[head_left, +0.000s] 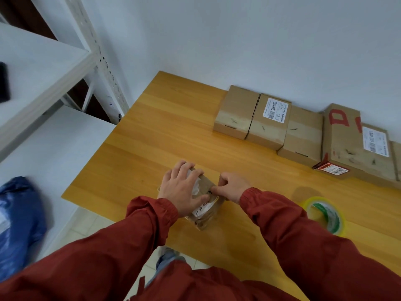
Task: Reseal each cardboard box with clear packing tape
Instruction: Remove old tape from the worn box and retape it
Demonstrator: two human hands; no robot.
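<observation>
A small cardboard box [206,213] with a white label lies near the front edge of the wooden table [152,131]. My left hand [181,189] lies flat on the box's top with fingers spread, pressing it. My right hand [233,186] is at the box's right edge, fingers curled, thumb and forefinger pinched at the top seam; whether tape is between them I cannot make out. A roll of clear packing tape [325,215] with a green-and-white core lies on the table to the right, apart from both hands.
Several taped cardboard boxes [303,131] line the back wall on the right. A white metal shelf rack [43,68] stands to the left, with a blue bag [19,220] on its lower shelf. Tiled floor shows below the table's front edge.
</observation>
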